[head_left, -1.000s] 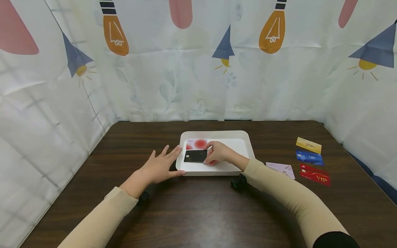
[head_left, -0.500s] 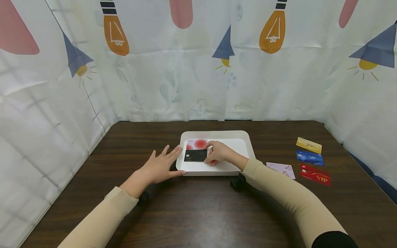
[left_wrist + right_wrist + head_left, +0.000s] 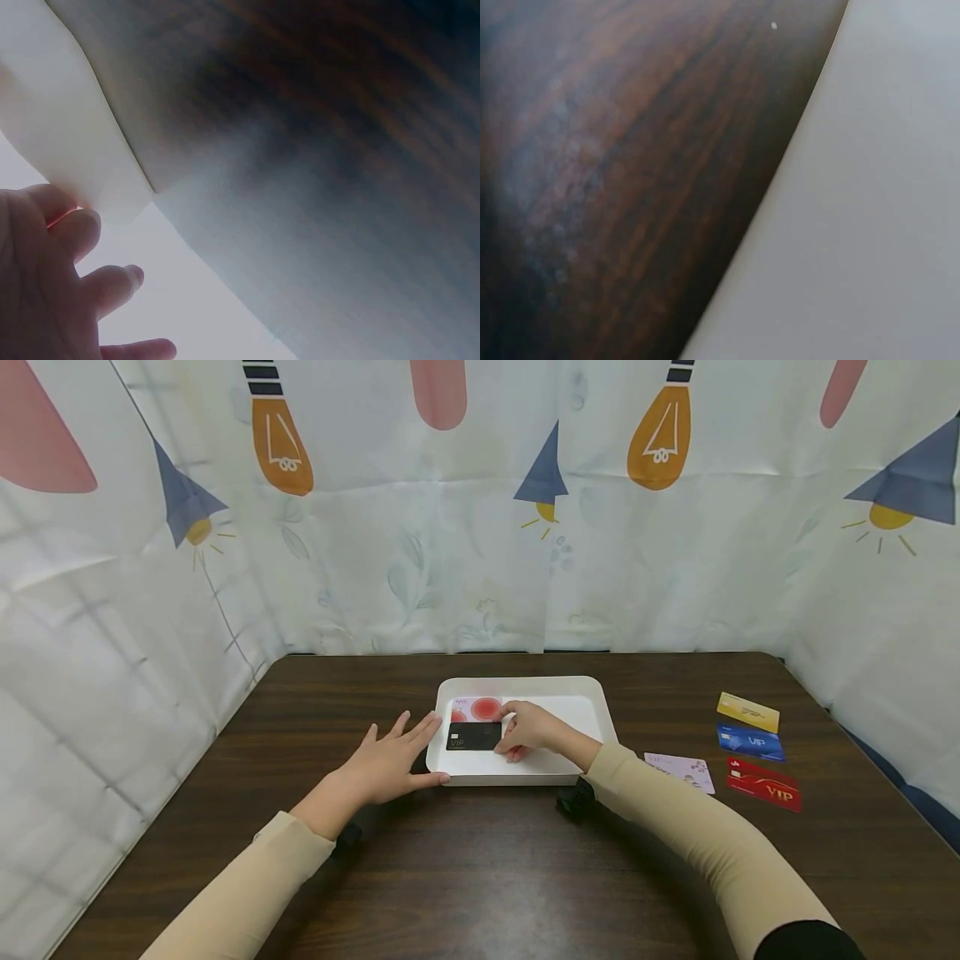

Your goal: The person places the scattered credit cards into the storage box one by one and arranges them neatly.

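Observation:
In the head view a white tray [image 3: 570, 764] stands on the dark table. Inside its left half lies a black VIP card [image 3: 471, 737], just in front of a pink card with red circles [image 3: 478, 708]. My right hand [image 3: 531, 729] reaches into the tray and pinches the right end of the black card. With fingers spread, my left hand [image 3: 392, 762] touches the tray's left side. The left wrist view has the left fingers [image 3: 109, 289] against the pale tray wall [image 3: 82, 127]. Only tray wall [image 3: 855, 225] and table appear in the right wrist view, no hand.
Right of the tray, on the brown wooden table [image 3: 480, 877], lie a lilac card [image 3: 681, 771], a yellow card [image 3: 748, 711], a blue card [image 3: 750, 742] and a red VIP card [image 3: 763, 783]. A patterned white curtain [image 3: 480, 568] hangs behind the table.

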`<action>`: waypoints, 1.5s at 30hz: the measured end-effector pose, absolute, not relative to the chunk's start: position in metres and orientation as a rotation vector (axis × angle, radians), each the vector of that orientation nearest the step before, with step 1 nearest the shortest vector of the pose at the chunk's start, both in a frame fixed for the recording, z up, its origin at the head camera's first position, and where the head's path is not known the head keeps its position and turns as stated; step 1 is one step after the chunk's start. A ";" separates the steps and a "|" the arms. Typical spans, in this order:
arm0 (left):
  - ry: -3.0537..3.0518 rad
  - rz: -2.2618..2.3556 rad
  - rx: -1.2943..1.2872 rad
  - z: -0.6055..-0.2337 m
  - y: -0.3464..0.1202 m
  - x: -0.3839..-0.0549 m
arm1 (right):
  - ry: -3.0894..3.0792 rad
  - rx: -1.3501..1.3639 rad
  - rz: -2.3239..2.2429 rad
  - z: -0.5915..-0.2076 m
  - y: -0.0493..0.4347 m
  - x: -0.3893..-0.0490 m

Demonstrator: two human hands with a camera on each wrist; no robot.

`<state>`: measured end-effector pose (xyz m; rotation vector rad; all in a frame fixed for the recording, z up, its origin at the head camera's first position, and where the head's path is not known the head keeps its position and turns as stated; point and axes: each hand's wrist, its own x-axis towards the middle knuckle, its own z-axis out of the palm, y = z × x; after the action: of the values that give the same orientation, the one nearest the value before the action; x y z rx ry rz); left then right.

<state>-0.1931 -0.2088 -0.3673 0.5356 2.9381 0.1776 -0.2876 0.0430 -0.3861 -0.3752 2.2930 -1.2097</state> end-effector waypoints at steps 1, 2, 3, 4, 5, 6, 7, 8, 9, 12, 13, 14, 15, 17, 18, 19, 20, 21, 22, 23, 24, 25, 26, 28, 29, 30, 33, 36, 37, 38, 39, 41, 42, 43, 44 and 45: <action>2.937 0.180 0.533 -0.367 -0.209 -0.193 | 2.292 -0.375 -1.208 -0.386 0.043 -0.288; 2.936 0.181 0.532 -0.367 -0.209 -0.193 | 2.290 -0.372 -1.207 -0.385 0.043 -0.288; 2.933 0.184 0.530 -0.367 -0.208 -0.193 | 2.290 -0.370 -1.205 -0.385 0.043 -0.288; 2.933 0.184 0.534 -0.368 -0.208 -0.193 | 2.292 -0.370 -1.202 -0.385 0.043 -0.288; 2.930 0.185 0.531 -0.368 -0.208 -0.193 | 2.293 -0.365 -1.200 -0.385 0.042 -0.288; 2.930 0.184 0.535 -0.367 -0.208 -0.193 | 2.295 -0.362 -1.198 -0.385 0.042 -0.288; 2.926 0.186 0.533 -0.367 -0.208 -0.193 | 2.296 -0.358 -1.197 -0.385 0.042 -0.288; 2.927 0.186 0.538 -0.367 -0.208 -0.193 | 2.297 -0.356 -1.197 -0.385 0.042 -0.288; 2.925 0.185 0.537 -0.367 -0.208 -0.193 | 2.297 -0.355 -1.199 -0.385 0.042 -0.288; 2.924 0.180 0.535 -0.367 -0.208 -0.193 | 2.296 -0.353 -1.204 -0.385 0.042 -0.287; 2.924 0.180 0.530 -0.367 -0.208 -0.193 | 2.296 -0.352 -1.204 -0.385 0.042 -0.287; 2.926 0.178 0.530 -0.367 -0.209 -0.193 | 2.296 -0.350 -1.203 -0.385 0.043 -0.287; 2.926 0.177 0.526 -0.367 -0.209 -0.193 | 2.299 -0.352 -1.199 -0.385 0.043 -0.287; 2.930 0.177 0.528 -0.368 -0.209 -0.193 | 2.305 -0.354 -1.188 -0.385 0.043 -0.286; 2.930 0.178 0.528 -0.368 -0.209 -0.193 | 2.305 -0.352 -1.185 -0.385 0.043 -0.286; 2.930 0.178 0.529 -0.368 -0.209 -0.193 | 2.308 -0.355 -1.180 -0.385 0.043 -0.286; 2.929 0.178 0.529 -0.368 -0.209 -0.193 | 2.309 -0.356 -1.177 -0.385 0.043 -0.286; 2.930 0.179 0.531 -0.368 -0.209 -0.193 | 2.314 -0.357 -1.171 -0.385 0.043 -0.287; 2.929 0.180 0.530 -0.368 -0.209 -0.194 | 2.315 -0.358 -1.168 -0.385 0.043 -0.287; 2.927 0.181 0.531 -0.368 -0.209 -0.194 | 2.317 -0.358 -1.165 -0.385 0.043 -0.287; 2.926 0.182 0.528 -0.368 -0.209 -0.194 | 2.320 -0.359 -1.163 -0.385 0.042 -0.287; 2.927 0.183 0.531 -0.369 -0.209 -0.194 | 2.321 -0.359 -1.162 -0.385 0.042 -0.286; 2.926 0.178 0.527 -0.369 -0.209 -0.194 | 2.318 -0.357 -1.167 -0.385 0.042 -0.286; 2.924 0.180 0.528 -0.369 -0.209 -0.194 | 2.310 -0.353 -1.180 -0.384 0.042 -0.286; 2.925 0.180 0.532 -0.369 -0.209 -0.194 | 2.303 -0.350 -1.192 -0.384 0.042 -0.285; 2.926 0.182 0.533 -0.369 -0.209 -0.194 | 2.300 -0.350 -1.199 -0.384 0.042 -0.285; 2.924 0.185 0.534 -0.368 -0.209 -0.194 | 2.300 -0.359 -1.205 -0.383 0.045 -0.284; 2.925 0.181 0.529 -0.368 -0.209 -0.193 | 2.330 -0.404 -1.174 -0.382 0.049 -0.285; 2.925 0.179 0.527 -0.368 -0.209 -0.193 | 2.337 -0.421 -1.169 -0.381 0.050 -0.286; 2.927 0.180 0.528 -0.368 -0.209 -0.193 | 2.348 -0.444 -1.161 -0.380 0.051 -0.286; 2.928 0.181 0.529 -0.368 -0.209 -0.193 | 2.356 -0.464 -1.159 -0.379 0.053 -0.287; 2.929 0.181 0.526 -0.368 -0.210 -0.194 | 2.364 -0.505 -1.163 -0.374 0.056 -0.287; 2.929 0.182 0.525 -0.368 -0.210 -0.194 | 2.368 -0.522 -1.168 -0.372 0.058 -0.287; 2.930 0.182 0.525 -0.369 -0.210 -0.194 | 2.373 -0.537 -1.170 -0.369 0.059 -0.286; 2.931 0.182 0.526 -0.369 -0.210 -0.194 | 2.383 -0.558 -1.166 -0.367 0.061 -0.286; 2.933 0.182 0.527 -0.369 -0.210 -0.194 | 2.389 -0.575 -1.162 -0.364 0.063 -0.285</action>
<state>-0.1938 -0.2103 -0.3687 0.5272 2.9326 0.1825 -0.2848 0.0628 -0.3635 -0.5752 2.3888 -1.1619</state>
